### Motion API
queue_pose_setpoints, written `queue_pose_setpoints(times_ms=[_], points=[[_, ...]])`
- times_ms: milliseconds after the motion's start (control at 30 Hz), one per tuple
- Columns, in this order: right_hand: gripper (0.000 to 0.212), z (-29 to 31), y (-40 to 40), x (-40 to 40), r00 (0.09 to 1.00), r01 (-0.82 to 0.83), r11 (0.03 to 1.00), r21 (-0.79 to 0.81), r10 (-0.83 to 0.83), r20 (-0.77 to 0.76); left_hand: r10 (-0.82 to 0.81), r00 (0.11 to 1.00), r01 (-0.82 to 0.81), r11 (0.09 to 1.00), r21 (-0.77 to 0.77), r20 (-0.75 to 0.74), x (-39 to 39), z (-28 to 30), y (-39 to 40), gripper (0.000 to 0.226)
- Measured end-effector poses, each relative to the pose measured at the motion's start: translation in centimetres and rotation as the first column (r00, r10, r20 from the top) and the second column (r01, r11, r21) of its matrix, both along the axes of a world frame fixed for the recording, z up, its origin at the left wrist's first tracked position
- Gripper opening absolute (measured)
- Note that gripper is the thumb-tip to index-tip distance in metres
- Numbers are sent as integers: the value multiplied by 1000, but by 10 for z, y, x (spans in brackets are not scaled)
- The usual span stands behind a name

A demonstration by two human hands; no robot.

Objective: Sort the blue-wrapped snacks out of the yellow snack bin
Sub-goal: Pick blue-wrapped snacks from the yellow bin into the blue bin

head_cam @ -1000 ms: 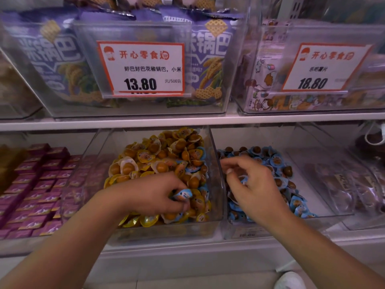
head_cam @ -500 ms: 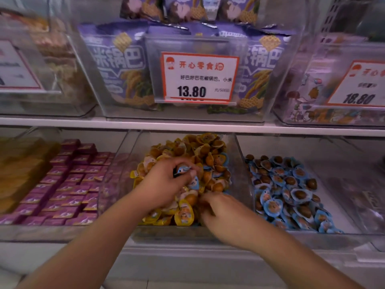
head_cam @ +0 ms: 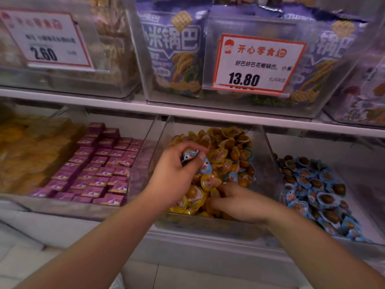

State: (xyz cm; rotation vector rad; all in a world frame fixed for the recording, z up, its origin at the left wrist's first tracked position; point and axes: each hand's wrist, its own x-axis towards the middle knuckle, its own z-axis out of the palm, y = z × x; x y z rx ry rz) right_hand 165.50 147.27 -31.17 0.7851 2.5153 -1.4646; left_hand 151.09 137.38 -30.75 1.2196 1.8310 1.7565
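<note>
A clear bin (head_cam: 268, 151) on the lower shelf holds a heap of yellow-wrapped snacks (head_cam: 227, 142) with a few blue-wrapped snacks (head_cam: 231, 176) mixed in. My left hand (head_cam: 175, 176) is raised over the heap and grips a small bunch of blue-wrapped snacks (head_cam: 190, 154) between fingers and thumb. My right hand (head_cam: 239, 202) reaches into the front of the same bin, its fingers curled down among the yellow snacks; its fingertips are hidden. To the right, a second clear bin (head_cam: 325, 147) holds blue-wrapped snacks (head_cam: 316, 184).
A bin of purple packets (head_cam: 100, 167) stands to the left, with yellow packs (head_cam: 27, 151) further left. A white shelf edge (head_cam: 187, 110) runs above, carrying bins of purple bags (head_cam: 173, 49) and price tags (head_cam: 257, 63). Floor tiles show below.
The view has shifted left. My right hand left the blue bin and dug into the front of the yellow bin. My left hand lifted with blue-wrapped snacks in its grip.
</note>
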Motion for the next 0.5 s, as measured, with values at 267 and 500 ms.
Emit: queue_pose_setpoints(times_ms=[267, 500], points=[[27, -10, 5, 0, 999, 10, 989, -145, -18, -52, -3, 993, -10, 994, -111, -121, 6, -10, -7, 10], [41, -7, 14, 5, 811, 429, 898, -98, -431, -394, 5, 989, -18, 996, -88, -147, 9, -7, -4, 13]])
